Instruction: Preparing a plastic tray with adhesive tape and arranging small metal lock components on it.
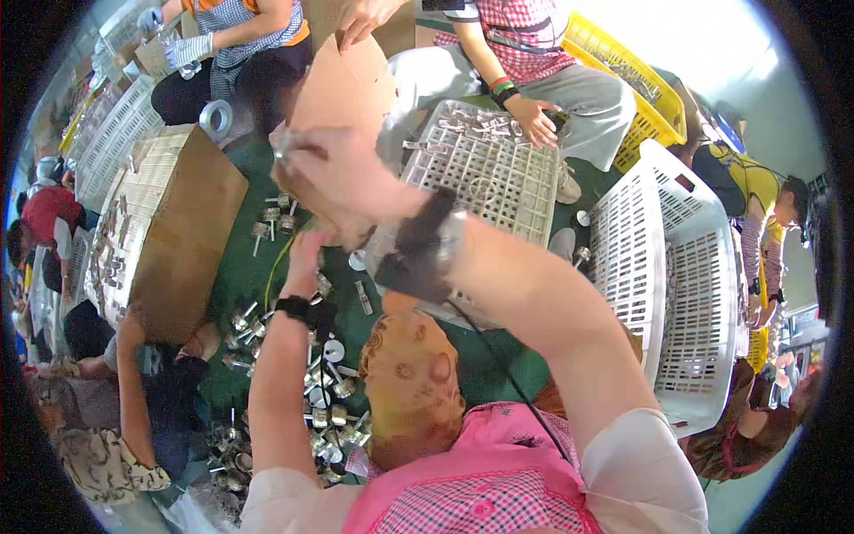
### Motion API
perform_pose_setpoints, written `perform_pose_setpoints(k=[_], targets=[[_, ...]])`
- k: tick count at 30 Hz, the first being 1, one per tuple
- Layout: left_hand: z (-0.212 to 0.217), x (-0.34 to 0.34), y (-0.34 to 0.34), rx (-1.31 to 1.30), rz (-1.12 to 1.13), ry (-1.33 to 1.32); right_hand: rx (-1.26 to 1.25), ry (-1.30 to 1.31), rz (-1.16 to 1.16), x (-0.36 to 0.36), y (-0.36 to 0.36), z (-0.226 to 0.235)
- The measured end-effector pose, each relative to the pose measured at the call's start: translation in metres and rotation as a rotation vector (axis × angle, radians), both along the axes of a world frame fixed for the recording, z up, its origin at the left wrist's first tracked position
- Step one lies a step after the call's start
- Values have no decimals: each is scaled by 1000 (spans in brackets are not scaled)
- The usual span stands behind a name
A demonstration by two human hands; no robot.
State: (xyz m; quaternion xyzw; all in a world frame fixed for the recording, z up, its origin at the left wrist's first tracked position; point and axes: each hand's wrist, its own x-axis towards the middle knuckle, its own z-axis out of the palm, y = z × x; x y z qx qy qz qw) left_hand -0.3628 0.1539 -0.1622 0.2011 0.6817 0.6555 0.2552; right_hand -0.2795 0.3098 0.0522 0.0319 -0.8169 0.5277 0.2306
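My right hand (342,182) is raised close to the camera, a dark band on its wrist. Its fingers pinch a small silvery part (285,147) at the upper left. My left hand (307,249) reaches up beneath it, also with a dark wrist band; its fingers are partly hidden behind the right hand, so what they hold is unclear. A thin yellow-green wire (274,267) runs beside the left hand. Several small metal cylindrical parts (329,392) lie scattered on the green floor (485,365) under my left forearm.
A white plastic crate (498,169) sits ahead, another (685,267) to the right, and a yellow crate (627,62) behind. A cardboard box (178,231) of parts stands left, a tape roll (215,118) beyond it. Other people sit around; one holds a cardboard flap (351,84).
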Motion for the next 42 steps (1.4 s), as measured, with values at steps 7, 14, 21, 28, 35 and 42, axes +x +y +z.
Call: perform_pose_setpoints(k=[7,14,21,28,35,42], targets=[[42,1,-55,-95,201,-196,-205,34,42,-44,-43,-21],[0,-27,-67,-257,235,-180,-47,-97,18,-53,-58,-39],[2,-52,-124,-14,421,-248,-375,29,252,-55,-78,-21],[78,-58,-178,-11,356,122,-437,-48,214,-2,-29,36],[102,-32,-116,-7,268,139,-52,-262,-149,153,73,26],[130,20,-25,8,7,223,-230,-570,-371,274,124,1]])
